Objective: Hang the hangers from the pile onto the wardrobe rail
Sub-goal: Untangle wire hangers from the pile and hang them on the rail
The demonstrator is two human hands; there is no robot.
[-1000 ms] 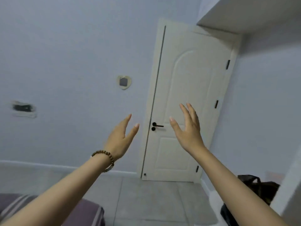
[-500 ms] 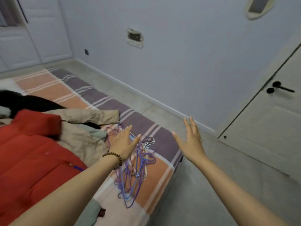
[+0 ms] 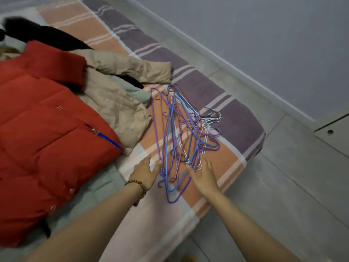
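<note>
A tangled pile of thin wire hangers [image 3: 181,133], purple, blue, white and pink, lies on the striped bed cover [image 3: 226,163] near the bed's corner. My left hand [image 3: 146,173], with a bead bracelet on the wrist, hovers open at the pile's near left edge, fingers spread. My right hand [image 3: 203,175] reaches over the pile's near right edge with straight fingers that lie on or just above the wires. Neither hand grips a hanger. The wardrobe rail is out of view.
A red puffer jacket [image 3: 43,133], a beige coat [image 3: 117,99] and a black garment [image 3: 47,38] lie on the bed to the left of the pile. Grey tiled floor [image 3: 283,186] runs to the right, up to a pale wall [image 3: 264,25] with a skirting board.
My view swung from the door down to the bed. Both hands dropped from mid-air to the near edge of the hanger pile.
</note>
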